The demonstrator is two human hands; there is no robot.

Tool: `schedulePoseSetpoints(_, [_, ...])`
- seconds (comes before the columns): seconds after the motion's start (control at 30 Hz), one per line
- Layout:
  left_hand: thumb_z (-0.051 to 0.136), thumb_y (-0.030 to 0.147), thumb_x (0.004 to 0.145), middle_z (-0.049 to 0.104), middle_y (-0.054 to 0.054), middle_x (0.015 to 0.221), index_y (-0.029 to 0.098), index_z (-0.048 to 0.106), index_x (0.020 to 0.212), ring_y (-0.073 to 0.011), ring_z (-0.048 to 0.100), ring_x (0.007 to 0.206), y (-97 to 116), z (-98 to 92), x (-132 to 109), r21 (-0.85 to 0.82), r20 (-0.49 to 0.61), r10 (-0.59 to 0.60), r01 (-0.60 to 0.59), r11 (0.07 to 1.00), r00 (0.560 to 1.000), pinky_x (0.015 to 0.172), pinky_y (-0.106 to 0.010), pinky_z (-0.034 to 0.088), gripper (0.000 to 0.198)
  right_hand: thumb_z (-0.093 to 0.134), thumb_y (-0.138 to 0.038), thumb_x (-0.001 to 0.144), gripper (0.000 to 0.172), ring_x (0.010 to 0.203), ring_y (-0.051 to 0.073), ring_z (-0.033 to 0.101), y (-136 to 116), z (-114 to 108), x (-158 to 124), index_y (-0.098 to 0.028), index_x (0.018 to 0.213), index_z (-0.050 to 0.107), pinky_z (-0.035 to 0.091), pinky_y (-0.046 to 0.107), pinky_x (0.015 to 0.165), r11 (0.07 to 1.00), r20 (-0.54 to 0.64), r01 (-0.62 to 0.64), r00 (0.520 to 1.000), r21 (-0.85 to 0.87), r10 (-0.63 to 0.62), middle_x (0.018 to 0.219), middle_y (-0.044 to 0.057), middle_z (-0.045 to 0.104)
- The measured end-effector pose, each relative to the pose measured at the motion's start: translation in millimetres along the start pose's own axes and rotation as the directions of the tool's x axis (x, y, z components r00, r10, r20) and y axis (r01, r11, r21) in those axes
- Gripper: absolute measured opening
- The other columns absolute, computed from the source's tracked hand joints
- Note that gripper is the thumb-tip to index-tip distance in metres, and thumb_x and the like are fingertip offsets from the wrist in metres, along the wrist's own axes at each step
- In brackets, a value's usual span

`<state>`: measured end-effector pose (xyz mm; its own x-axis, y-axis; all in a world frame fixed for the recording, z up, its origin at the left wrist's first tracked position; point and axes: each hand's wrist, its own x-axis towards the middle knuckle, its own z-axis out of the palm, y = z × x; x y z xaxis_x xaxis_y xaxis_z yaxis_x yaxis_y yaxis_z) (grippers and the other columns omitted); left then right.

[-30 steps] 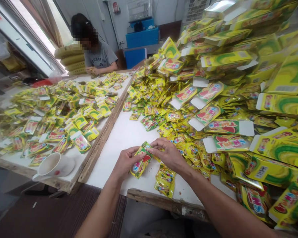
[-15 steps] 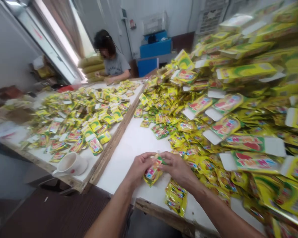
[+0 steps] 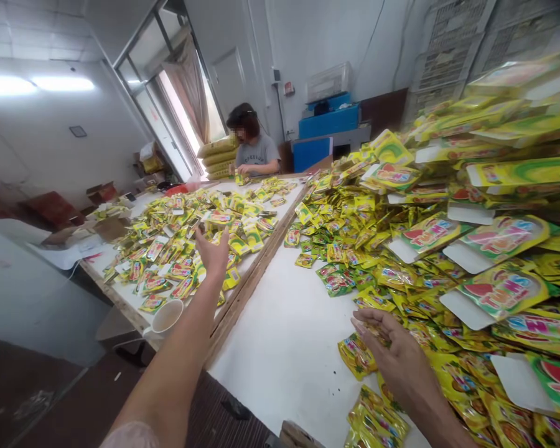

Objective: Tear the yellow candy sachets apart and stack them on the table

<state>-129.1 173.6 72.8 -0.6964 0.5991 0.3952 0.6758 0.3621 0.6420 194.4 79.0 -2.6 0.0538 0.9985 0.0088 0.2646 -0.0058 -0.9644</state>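
My left hand (image 3: 213,249) reaches out over the heap of small yellow packs (image 3: 168,252) on the left table, fingers spread. A yellow pack (image 3: 220,217) shows just beyond its fingertips; contact with it cannot be made out. At the edge of the sachet pile on the right table, my right hand (image 3: 392,348) hovers with fingers loosely curved and apart. Beside its fingertips lies a yellow sachet (image 3: 356,356). More sachets (image 3: 376,420) lie below, near the front edge. Open-ended flat boxes (image 3: 499,292) rest on the pile at the right.
A white cup (image 3: 167,316) stands at the left table's near edge. A wooden rail (image 3: 256,261) runs between the tables. Another person (image 3: 259,152) sits at the far end, by stacked sacks (image 3: 218,157). Blue boxes (image 3: 329,122) stand behind.
The pack that both hands held is no longer between them. My left hand has moved out to the left heap, and my right hand has moved toward the sachets. The view has shifted left.
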Motion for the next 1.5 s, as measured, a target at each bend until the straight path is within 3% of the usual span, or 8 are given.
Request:
schedulePoseSetpoints(0.23, [0.066,0.050,0.062,0.013,-0.021,0.150,0.020,0.038,0.133,-0.0437,0.007,0.136,-55,55.8,-32,0.314,0.208,-0.271,0.199,0.928,0.940,0.101,-0.065,0.007,0.083,0.052,-0.053,0.072,0.038,0.093,0.027,0.059,-7,-7,-1,-0.023,0.093,0.063,0.047,0.040,0.075,0.992,-0.098,0.024,0.995,-0.122,-0.036,0.102,0.009,0.066])
schedulePoseSetpoints(0.43, [0.056,0.046,0.075,0.024,-0.023,0.146,0.012,0.036,0.136,-0.0389,0.018,0.135,7,79.1,-24,0.260,0.195,0.062,-0.113,0.959,0.979,0.104,-0.055,0.018,0.073,0.052,-0.047,0.075,0.032,0.086,0.024,0.060,-13,-10,2,-0.022,0.092,0.063,0.047,0.036,0.072,0.996,-0.114,-0.007,0.994,-0.085,-0.003,0.099,0.007,0.068])
schedulePoseSetpoints(0.6, [0.048,0.055,0.079,0.064,-0.017,0.109,0.013,0.065,0.104,-0.0306,0.056,0.105,80,106.3,-75,-0.085,0.560,0.411,-0.443,0.892,0.719,0.089,-0.036,0.040,0.052,0.051,-0.043,0.076,0.027,0.082,0.023,0.061,-14,-16,5,-0.021,0.085,0.063,0.046,0.034,0.072,0.998,-0.128,0.007,0.992,-0.068,-0.016,0.091,0.007,0.068])
schedulePoseSetpoints(0.77, [0.072,0.044,0.062,0.067,-0.018,0.097,0.013,0.065,0.102,-0.0347,0.058,0.097,98,118.8,-128,-0.182,0.762,0.485,-0.577,0.796,0.429,0.078,-0.035,0.041,0.051,0.049,-0.039,0.078,0.025,0.075,0.021,0.060,-14,-18,7,-0.019,0.085,0.062,0.046,0.032,0.068,0.997,-0.108,-0.019,0.994,-0.077,0.011,0.087,0.006,0.068])
schedulePoseSetpoints(0.97, [0.081,0.033,0.047,0.065,-0.004,0.069,0.018,0.063,0.088,-0.0214,0.061,0.067,68,95.0,-155,-0.296,0.843,0.290,-0.059,0.953,0.452,0.060,-0.029,0.043,0.047,0.049,-0.030,0.080,0.019,0.090,0.023,0.059,-4,-13,9,-0.019,0.091,0.060,0.045,0.036,0.079,0.979,-0.107,0.078,0.989,-0.189,-0.099,0.094,0.007,0.067])
schedulePoseSetpoints(1.17, [0.078,0.030,0.052,0.063,0.002,0.061,0.015,0.061,0.072,-0.0108,0.056,0.056,55,56.3,-185,-0.482,0.863,0.292,0.502,0.718,0.411,0.055,-0.022,0.042,0.031,0.064,-0.023,0.073,0.034,0.096,0.025,0.055,5,-1,6,-0.020,0.107,0.058,0.042,0.036,0.081,0.869,0.062,0.240,0.970,-0.433,-0.236,0.100,0.008,0.065])
schedulePoseSetpoints(1.37, [0.078,0.030,0.052,0.062,0.000,0.068,0.015,0.058,0.076,-0.0120,0.057,0.063,57,38.1,-200,-0.579,0.781,0.284,0.474,0.664,0.557,0.062,-0.025,0.045,0.035,0.063,-0.020,0.073,0.014,0.068,0.015,0.053,-2,-4,4,-0.022,0.087,0.063,0.038,0.025,0.063,0.896,0.019,0.218,0.973,-0.387,-0.229,0.074,0.000,0.062])
schedulePoseSetpoints(1.5, [0.069,0.040,0.064,0.060,-0.003,0.078,0.018,0.057,0.085,-0.0169,0.058,0.075,54,23.2,-207,-0.474,0.647,0.292,0.072,0.877,0.704,0.070,-0.030,0.044,0.033,0.060,-0.029,0.075,0.009,0.057,0.012,0.047,-10,-15,6,-0.020,0.073,0.058,0.033,0.023,0.056,0.937,-0.104,0.152,0.976,-0.314,-0.194,0.064,-0.003,0.055])
